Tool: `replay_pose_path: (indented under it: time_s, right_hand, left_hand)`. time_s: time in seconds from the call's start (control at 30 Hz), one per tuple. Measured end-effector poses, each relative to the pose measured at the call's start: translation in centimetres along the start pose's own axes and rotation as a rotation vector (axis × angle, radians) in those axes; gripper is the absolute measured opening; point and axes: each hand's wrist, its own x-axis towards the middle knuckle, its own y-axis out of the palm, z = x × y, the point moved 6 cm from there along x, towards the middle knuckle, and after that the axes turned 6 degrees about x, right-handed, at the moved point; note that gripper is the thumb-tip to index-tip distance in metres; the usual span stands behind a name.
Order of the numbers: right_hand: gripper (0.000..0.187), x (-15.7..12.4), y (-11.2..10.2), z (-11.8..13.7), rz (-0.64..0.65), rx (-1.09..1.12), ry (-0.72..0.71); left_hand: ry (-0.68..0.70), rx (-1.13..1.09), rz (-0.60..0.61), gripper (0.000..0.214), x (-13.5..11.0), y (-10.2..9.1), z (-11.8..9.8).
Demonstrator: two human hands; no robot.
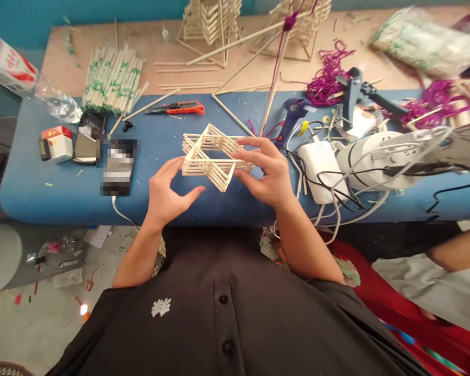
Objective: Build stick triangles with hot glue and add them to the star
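Showing a stacked stick frame (213, 159) held above the blue table (31, 193) between two bare hands. The frame, built of pale sticks laid in crossing layers, sits at the centre of the view, slightly tilted. The right hand (268, 175) lies at 3 o'clock of the frame; its fingers (253, 143) reach over the top layer and its thumb presses the near right end, so the hand is closed on the frame. The left hand (168, 190) lies at 7 o'clock of the frame, spread wide, with its fingertips touching the frame's lower left corner and its thumb pointing towards the frame's near edge without gripping it.

At 11 o'clock of the frame an orange utility knife (180, 108) lies on the table, and farther out at 10 o'clock a bundle of wrapped chopsticks (112, 78). At 2 o'clock stands a blue glue gun (293, 112), with a tangle of purple yarn (329, 78) beyond it. At 3 o'clock, past the right hand, a white power adapter (321, 167) rests among cables. At 12 o'clock, well apart at the back of the table, stands a taller stick tower (209, 21)
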Motion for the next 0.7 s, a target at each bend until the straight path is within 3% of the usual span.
replay_pose_path:
  time_s: [0.13, 0.23, 0.33, 0.5, 0.7]
  right_hand:
    - [0.043, 1.7, -0.8, 1.9, -0.039, 0.125, -0.043]
    - [0.059, 2.1, -0.8, 4.2, -0.068, 0.062, -0.187]
    - [0.054, 1.7, -0.6, 6.3, -0.124, -0.051, -0.282]
    - [0.042, 0.7, -0.1, 8.4, -0.119, -0.127, -0.295]
    - [0.038, -0.7, -0.5, 11.2, -0.149, -0.11, -0.413]
  left_hand:
    - [-0.008, -0.139, -0.169, 0.054, 1.2, -0.6, -0.4]
    - [-0.032, -0.154, -0.283, 0.055, 1.4, -1.3, -0.8]
    - [-0.038, -0.194, -0.344, 0.063, 0.8, -1.8, -1.2]
    - [0.01, -0.313, -0.391, 0.059, -1.0, -2.7, -2.0]
    - [0.092, -0.181, -0.468, 0.048, -3.4, -4.4, -3.9]
